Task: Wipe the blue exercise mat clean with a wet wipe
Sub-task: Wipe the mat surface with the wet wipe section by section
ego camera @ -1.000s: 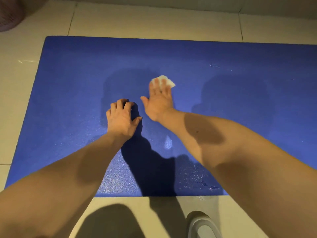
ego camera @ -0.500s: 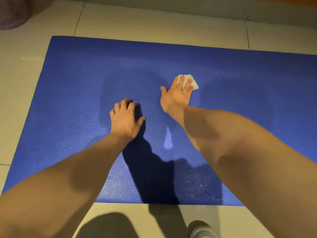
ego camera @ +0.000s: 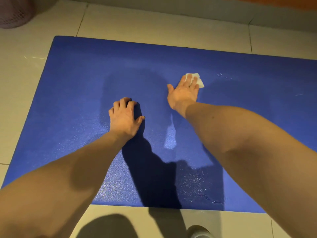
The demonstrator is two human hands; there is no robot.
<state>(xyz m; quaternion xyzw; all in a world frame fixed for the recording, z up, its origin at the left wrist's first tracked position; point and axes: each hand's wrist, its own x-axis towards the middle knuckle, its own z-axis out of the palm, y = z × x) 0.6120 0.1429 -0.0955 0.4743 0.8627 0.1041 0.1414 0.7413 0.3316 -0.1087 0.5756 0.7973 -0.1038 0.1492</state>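
Dim, warm indoor light from above and behind. Hard dark forearm shadows on the blue exercise mat [ego camera: 77, 86], another shadow on the tile floor [ego camera: 154, 23] at bottom. Wet patches glint near front edge. Wide-angle bowing at edges; corners darker, softer.

This seems to be a room in a home, not a gym or a workplace. The floor [ego camera: 154, 26] is made of large pale tiles with thin dark joints, and on the far side it meets a plain wall base [ego camera: 223, 9]. A blue exercise mat [ego camera: 77, 83] lies flat directly on the tiles. In the far left corner stands a pinkish mesh basket [ego camera: 13, 12], only partly in view. At the near edge, the toe of a light grey shoe [ego camera: 199, 231] shows. The light is dim and warm, with hard shadows.
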